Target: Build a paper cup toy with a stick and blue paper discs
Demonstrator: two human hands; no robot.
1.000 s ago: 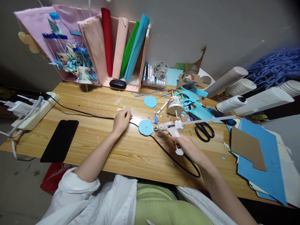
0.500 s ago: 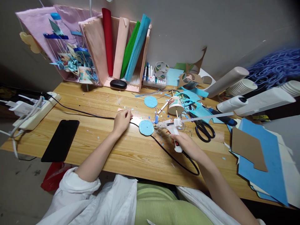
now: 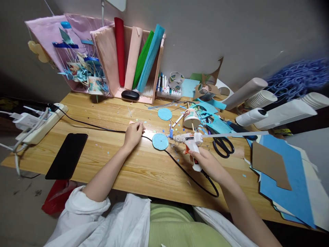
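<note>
My right hand [image 3: 207, 164] grips a white hot glue gun [image 3: 194, 145] by its handle, near the orange trigger. Its nozzle points left, just short of a light blue paper disc [image 3: 160, 141] lying on the table, and a long glue stick [image 3: 235, 134] sticks out of its back. My left hand [image 3: 134, 133] rests on the wood left of the disc with fingers curled together; what they pinch, if anything, is hidden. A second blue disc [image 3: 165, 114] lies farther back, near a paper cup [image 3: 191, 118] on its side.
The black gun cord [image 3: 189, 175] loops over the table to a power strip [image 3: 45, 125]. Black-handled scissors [image 3: 223, 147] lie right of the gun, and coloured sheets [image 3: 285, 192] stack at the far right. A phone [image 3: 67, 156] lies left. Paper rolls [image 3: 151, 56] stand behind.
The glue gun has shifted slightly right, its nozzle a little farther from the blue disc. My left hand stays in place. The view has tilted up slightly.
</note>
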